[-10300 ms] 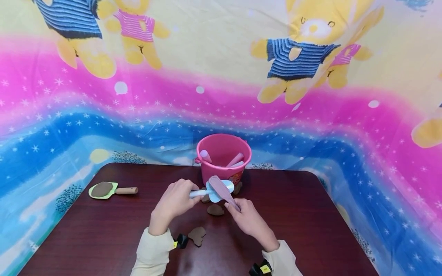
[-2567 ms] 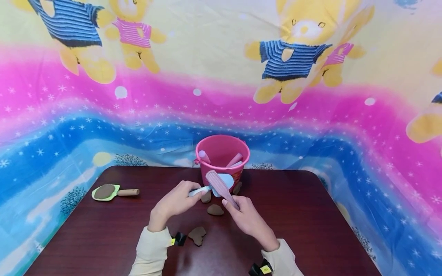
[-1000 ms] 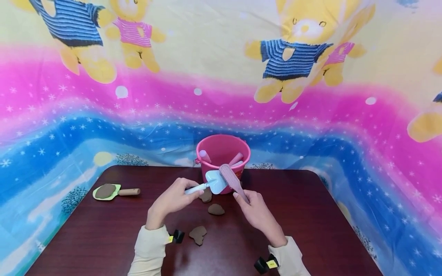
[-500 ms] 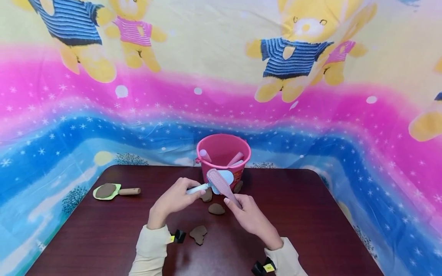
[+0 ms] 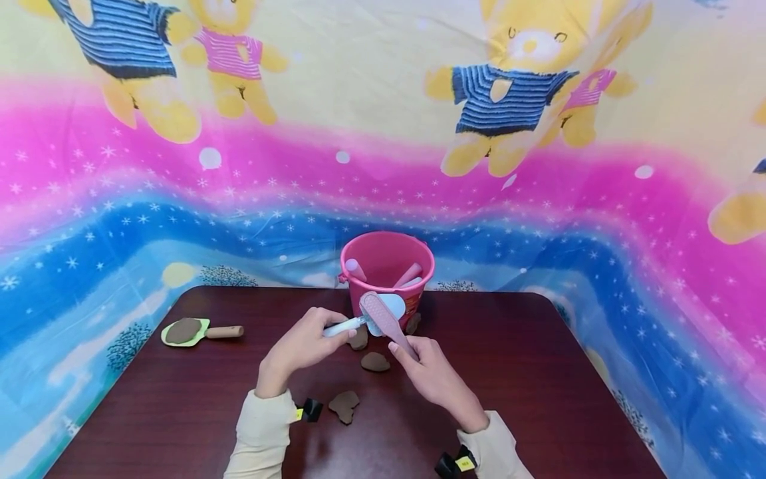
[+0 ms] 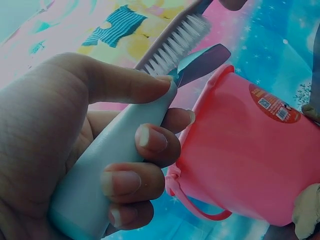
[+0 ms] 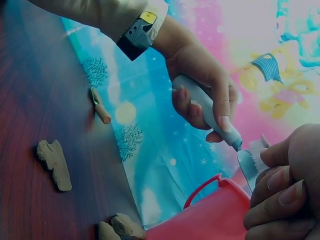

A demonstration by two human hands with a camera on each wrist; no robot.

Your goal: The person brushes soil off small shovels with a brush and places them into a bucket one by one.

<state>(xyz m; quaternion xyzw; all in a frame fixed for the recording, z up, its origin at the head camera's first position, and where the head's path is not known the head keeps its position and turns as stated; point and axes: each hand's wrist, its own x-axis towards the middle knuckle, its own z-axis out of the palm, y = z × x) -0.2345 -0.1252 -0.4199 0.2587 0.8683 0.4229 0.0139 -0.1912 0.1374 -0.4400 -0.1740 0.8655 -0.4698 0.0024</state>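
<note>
My left hand (image 5: 304, 342) grips the pale handle of a small light-blue toy shovel (image 5: 395, 307), fingers wrapped round it in the left wrist view. A mauve brush (image 5: 383, 318) with white bristles (image 6: 180, 42) is in my right hand (image 5: 437, 376), held by its handle. In the head view the brush lies across the shovel blade, hiding part of it. The bristles face the blade and seem to touch it in the right wrist view. Both tools are raised in front of a pink bucket (image 6: 230, 145). The right hand's fingers are partly cut off in its wrist view.
Inside the bucket stand lilac handles (image 5: 356, 269). Brown clay-like lumps (image 5: 375, 362) lie around its base, and a flat piece (image 5: 344, 406) lies nearer. At the left, a green shovel (image 5: 201, 326) with a wooden handle bears another lump (image 5: 183, 330). A patterned cloth hangs behind the table.
About a second ago the brush was at the blade's right edge; it has since moved left across the blade. Over the last half second hardly anything differs. Both hands keep their hold.
</note>
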